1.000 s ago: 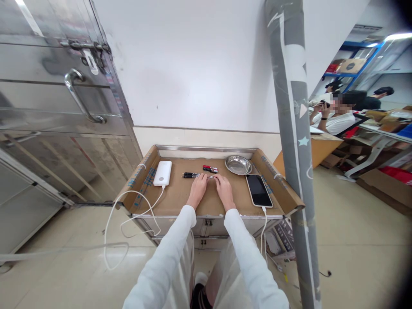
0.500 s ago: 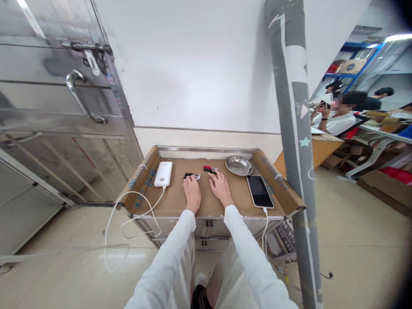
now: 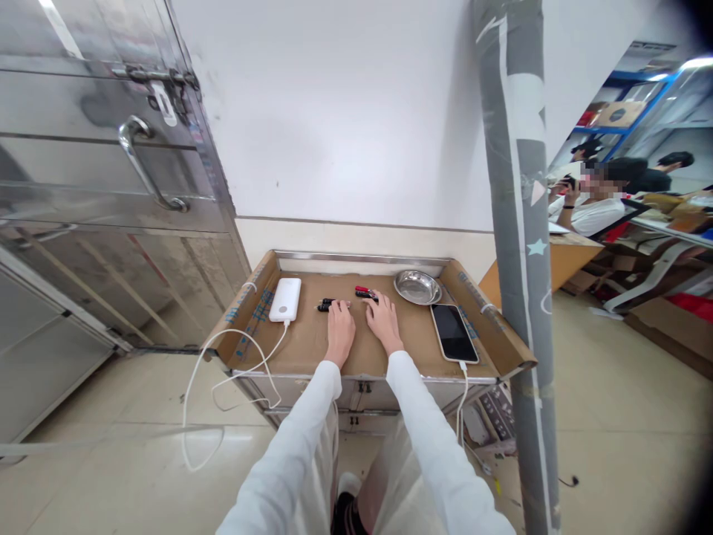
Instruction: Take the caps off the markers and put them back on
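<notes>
My left hand point(image 3: 340, 331) lies over the cardboard-lined tabletop point(image 3: 304, 349), fingers stretched forward. Its fingertips rest at the right end of small black pieces with shiny metal ends point(image 3: 324, 305), possibly clips, and partly cover them. To the right, my right hand point(image 3: 384, 324) has its thumb held apart and its fingers reaching forward. Those fingertips touch or cover the right end of a similar red piece point(image 3: 362, 290) and a black piece point(image 3: 363, 296) lying side by side. Neither hand lifts anything.
A white power bank point(image 3: 285, 300) with a cable lies left. A round metal dish point(image 3: 417, 287) stands at back right, near a phone point(image 3: 454, 333) with a cable attached. A tall grey wrapped roll point(image 3: 515, 223) leans right. Another person point(image 3: 596, 204) sits beyond.
My left hand has shifted slightly right, its fingers closer together at the black pieces' ends. The right hand stays almost in place. The whole view has moved slightly.
</notes>
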Motion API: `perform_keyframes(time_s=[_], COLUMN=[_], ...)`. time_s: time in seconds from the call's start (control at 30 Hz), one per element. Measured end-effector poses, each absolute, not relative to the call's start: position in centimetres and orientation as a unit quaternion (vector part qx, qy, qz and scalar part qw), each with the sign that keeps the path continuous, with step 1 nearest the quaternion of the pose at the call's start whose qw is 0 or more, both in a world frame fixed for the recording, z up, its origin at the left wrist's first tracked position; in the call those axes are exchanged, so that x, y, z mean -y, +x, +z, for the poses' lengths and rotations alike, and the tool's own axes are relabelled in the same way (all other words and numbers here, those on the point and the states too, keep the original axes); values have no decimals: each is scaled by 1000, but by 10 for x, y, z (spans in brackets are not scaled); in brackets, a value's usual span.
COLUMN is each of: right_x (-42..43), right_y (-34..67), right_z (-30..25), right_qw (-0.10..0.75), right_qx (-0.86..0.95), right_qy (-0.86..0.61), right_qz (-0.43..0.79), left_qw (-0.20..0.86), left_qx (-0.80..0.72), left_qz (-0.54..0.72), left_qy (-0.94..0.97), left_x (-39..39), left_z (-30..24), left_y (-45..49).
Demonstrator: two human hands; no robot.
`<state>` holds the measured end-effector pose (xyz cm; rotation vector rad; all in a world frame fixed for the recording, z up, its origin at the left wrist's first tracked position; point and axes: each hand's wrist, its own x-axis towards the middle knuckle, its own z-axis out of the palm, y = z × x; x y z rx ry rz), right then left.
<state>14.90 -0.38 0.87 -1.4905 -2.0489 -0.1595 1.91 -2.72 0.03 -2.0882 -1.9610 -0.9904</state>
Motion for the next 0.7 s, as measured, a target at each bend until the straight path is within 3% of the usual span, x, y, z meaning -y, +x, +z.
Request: perform_keyframes(time_s=[0.4, 0.7], right_x=[2, 11], right_y=[153, 155], right_z=[9, 7], right_qw=[258, 249], right_qx=[703, 717], right_qy=[-656, -643], right_qz=[-95, -103], left_qw=[77, 100], left_qx=[602, 622], left_qz=[-274, -212], left_qy=[-746, -747], left_x=[24, 12], left_z=[2, 11], left_y=[24, 36])
